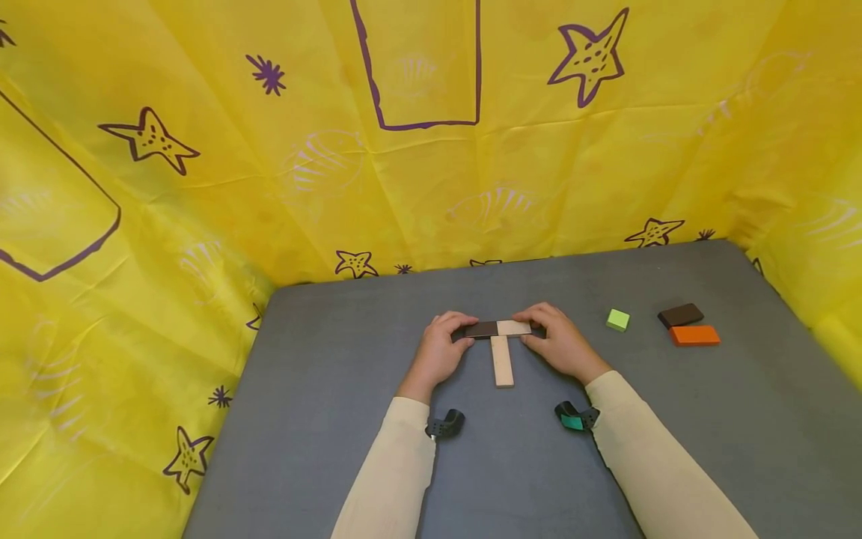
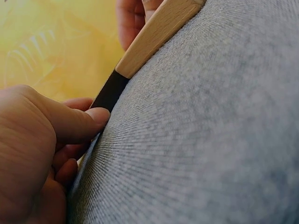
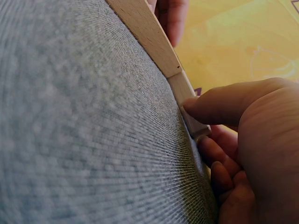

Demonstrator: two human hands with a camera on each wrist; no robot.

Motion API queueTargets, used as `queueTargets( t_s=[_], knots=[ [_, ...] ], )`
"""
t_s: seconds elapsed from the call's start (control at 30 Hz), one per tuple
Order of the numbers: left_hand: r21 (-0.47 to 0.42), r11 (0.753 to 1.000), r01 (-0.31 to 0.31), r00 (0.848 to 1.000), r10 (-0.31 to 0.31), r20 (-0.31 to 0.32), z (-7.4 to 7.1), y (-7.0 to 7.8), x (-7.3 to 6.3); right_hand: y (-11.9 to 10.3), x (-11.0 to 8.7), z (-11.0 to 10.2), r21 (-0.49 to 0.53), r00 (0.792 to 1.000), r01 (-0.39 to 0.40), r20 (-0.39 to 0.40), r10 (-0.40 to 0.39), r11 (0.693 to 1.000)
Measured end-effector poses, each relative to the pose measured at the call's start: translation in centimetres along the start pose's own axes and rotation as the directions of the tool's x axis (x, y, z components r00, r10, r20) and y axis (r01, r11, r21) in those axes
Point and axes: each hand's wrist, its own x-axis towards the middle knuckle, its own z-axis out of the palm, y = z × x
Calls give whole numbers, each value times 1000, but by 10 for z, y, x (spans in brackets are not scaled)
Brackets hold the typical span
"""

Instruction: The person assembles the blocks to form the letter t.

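Note:
Three flat blocks lie in a T on the grey tabletop. The crossbar is a dark brown block (image 1: pixel 482 329) on the left and a pale wooden block (image 1: pixel 514 328) on the right, end to end. Below their junction runs a second pale wooden block (image 1: pixel 501 361), the stem, pointing toward the person. My left hand (image 1: pixel 439 352) pinches the dark block at its outer end, thumb on the near side in the left wrist view. On the other side my right hand (image 1: pixel 560 344) grips the right pale block, its thumb (image 3: pixel 210 106) against the near face.
Off to the right on the grey tabletop (image 1: pixel 323 419) sit a light green cube (image 1: pixel 618 320), another dark brown block (image 1: pixel 681 314) and an orange block (image 1: pixel 695 335). A yellow cloth (image 1: pixel 431 195) with drawn starfish hangs behind and at both sides.

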Motion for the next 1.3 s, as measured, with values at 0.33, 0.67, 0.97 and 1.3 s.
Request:
queueTargets(
  t_s=[0.33,0.67,0.97,1.3],
  knots=[
    [-5,1000,-7,1000,7,26,-2,-2,0,0,0,0,8,1000,9,-2,-9,1000],
    [-16,1000,7,999,-6,46,-3,-5,1,1,1,0,12,1000,3,-4,-3,1000],
    [-48,999,-16,998,19,56,-3,-7,0,0,1,0,6,1000,0,0,0,1000],
    [-85,996,-28,997,33,63,-3,-5,-3,0,0,0,9,1000,19,-3,-19,1000]
  ],
)
